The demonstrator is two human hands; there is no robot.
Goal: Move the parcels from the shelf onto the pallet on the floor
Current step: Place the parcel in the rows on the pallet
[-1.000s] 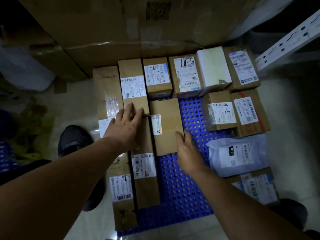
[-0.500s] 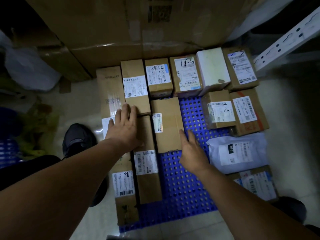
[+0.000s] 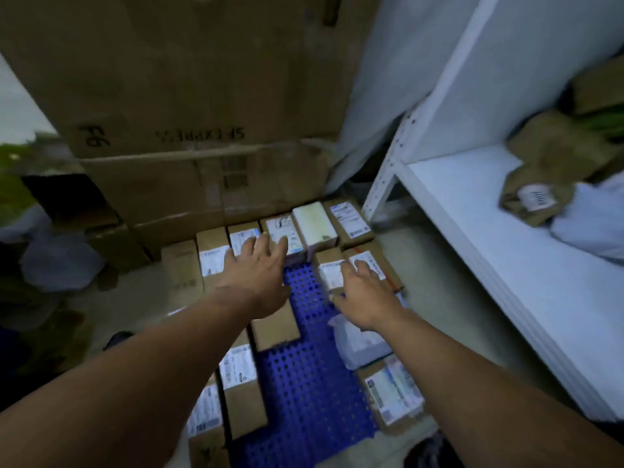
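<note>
A blue perforated pallet [image 3: 304, 373] lies on the floor, with several cardboard parcels along its back, left and right sides. A white box [image 3: 314, 224] stands in the back row. My left hand [image 3: 260, 275] hovers with spread fingers over the back-row parcels [image 3: 212, 255], holding nothing. My right hand [image 3: 363, 293] is spread above the right-side boxes [image 3: 329, 273], also holding nothing. A white mailer bag [image 3: 358, 346] lies below it on the pallet. On the white shelf [image 3: 489, 231] at right lie a brown paper parcel [image 3: 553, 170] and a white bag [image 3: 594, 224].
Large stacked cardboard cartons [image 3: 189, 96] stand right behind the pallet. The shelf's white upright post [image 3: 391, 163] rises at the pallet's back right corner. Grey bags [image 3: 60, 261] and green clutter sit at left. A dark shoe [image 3: 116, 339] is beside the pallet's left side.
The view has lifted and swung right, bringing the shelf into sight. Both hands have left the middle brown box and now hover farther back, open.
</note>
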